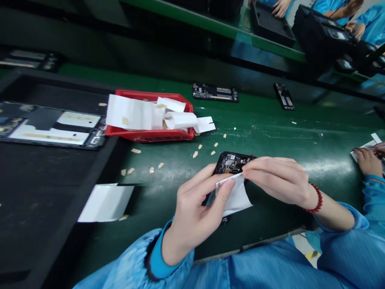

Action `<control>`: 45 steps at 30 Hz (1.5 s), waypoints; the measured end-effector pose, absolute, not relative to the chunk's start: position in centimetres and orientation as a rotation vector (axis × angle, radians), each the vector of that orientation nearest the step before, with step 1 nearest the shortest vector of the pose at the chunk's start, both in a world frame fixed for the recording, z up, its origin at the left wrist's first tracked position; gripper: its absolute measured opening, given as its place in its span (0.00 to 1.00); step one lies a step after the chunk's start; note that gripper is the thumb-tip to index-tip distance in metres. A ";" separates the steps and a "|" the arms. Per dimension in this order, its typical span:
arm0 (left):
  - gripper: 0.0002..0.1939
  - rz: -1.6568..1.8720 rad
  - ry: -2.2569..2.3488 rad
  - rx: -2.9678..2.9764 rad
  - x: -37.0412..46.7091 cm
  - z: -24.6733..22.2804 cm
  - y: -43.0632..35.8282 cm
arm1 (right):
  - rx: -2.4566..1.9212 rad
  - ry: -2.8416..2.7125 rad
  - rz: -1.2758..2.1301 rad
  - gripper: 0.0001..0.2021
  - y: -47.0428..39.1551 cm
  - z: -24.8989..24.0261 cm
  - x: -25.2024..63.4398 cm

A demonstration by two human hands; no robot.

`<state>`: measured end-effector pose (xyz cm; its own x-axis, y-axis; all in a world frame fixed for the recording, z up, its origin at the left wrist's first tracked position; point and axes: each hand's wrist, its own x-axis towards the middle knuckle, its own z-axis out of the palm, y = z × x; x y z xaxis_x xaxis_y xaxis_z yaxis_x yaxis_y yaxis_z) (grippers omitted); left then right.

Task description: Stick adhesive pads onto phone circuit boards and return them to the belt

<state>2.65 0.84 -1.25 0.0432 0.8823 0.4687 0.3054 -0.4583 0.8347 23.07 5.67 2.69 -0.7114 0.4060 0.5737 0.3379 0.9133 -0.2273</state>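
My left hand (200, 208) pinches a white sheet of backing paper (237, 198) between thumb and fingers. At the paper's upper corner, the fingertips of my right hand (279, 178) are pressed together; whatever they hold there is too small to make out. Behind the paper is an opened phone (230, 160) with its circuit board showing, partly covered by the paper and both hands. Whether my left fingers also grip the phone is hidden. Small tan tape pieces (195, 154) lie scattered on the green work surface beyond my hands.
A red bin (150, 136) overflows with white paper strips. Left of it, a black tray (18, 168) carries a larger opened device (51, 128). Two opened phones (215, 92) (284, 96) lie farther back. A white sheet (106, 202) rests by the tray. A co-worker's hand (368, 160) is at right.
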 end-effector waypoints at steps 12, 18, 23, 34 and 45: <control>0.09 1.465 1.207 1.792 2.7 -1.1 0.8 | -0.585 -2.295 0.165 0.06 5.8 2.1 22.9; 0.10 1.460 1.192 1.888 2.6 -1.3 0.6 | -0.796 -2.224 0.363 0.02 5.8 2.7 22.4; 0.12 1.448 1.179 1.930 2.6 -1.2 0.5 | -0.775 -2.158 0.666 0.03 5.7 2.6 22.1; 0.13 1.471 1.200 1.919 2.6 -1.1 0.6 | -0.770 -2.085 0.730 0.01 5.5 2.4 22.0; 0.10 1.547 1.166 1.851 2.7 -0.7 0.7 | -0.765 -2.263 0.267 0.05 5.3 2.0 21.7</control>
